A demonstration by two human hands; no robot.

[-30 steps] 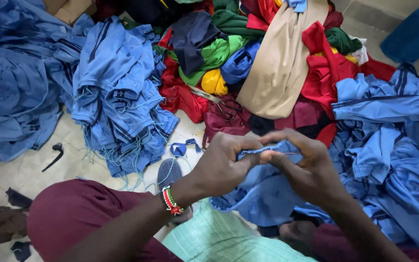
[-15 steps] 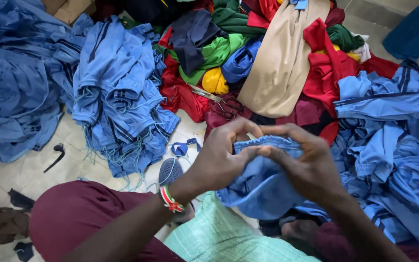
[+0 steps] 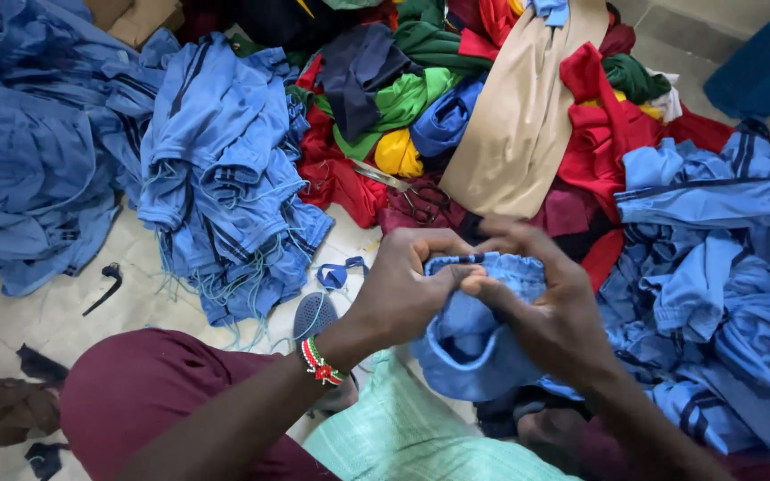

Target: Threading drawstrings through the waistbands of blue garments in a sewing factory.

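- At the centre of the view, just above the person's lap, both hands are gripping a light blue garment [image 3: 474,343] by its gathered, elasticated edge.
- The left hand [image 3: 403,294] is closing fingers and thumb on the left part of that edge, the knuckles facing up.
- The right hand [image 3: 550,307] is pinching the same edge just beside it, so the two hands are touching at the thumbs.
- The rest of the garment is hanging down in a rounded fold between the wrists.
- A beaded bracelet [image 3: 321,363] in red, white and green is sitting on the left wrist.
- The person is wearing maroon trousers [image 3: 144,401], and a pale green woven sheet [image 3: 403,436] is lying across the lap.
- To the left, a pile of blue garments [image 3: 216,178] with loose threads is resting on the pale floor [image 3: 11,312].
- Further up, a heap of mixed clothes [image 3: 421,107] in red, green, yellow, navy and tan is spreading across the floor.
- To the right, more blue garments [image 3: 724,267] with dark stripes are lying heaped, close to the right forearm.
- A grey shoe [image 3: 314,313] is showing beside the left wrist, next to a small blue strip of cloth [image 3: 339,272].
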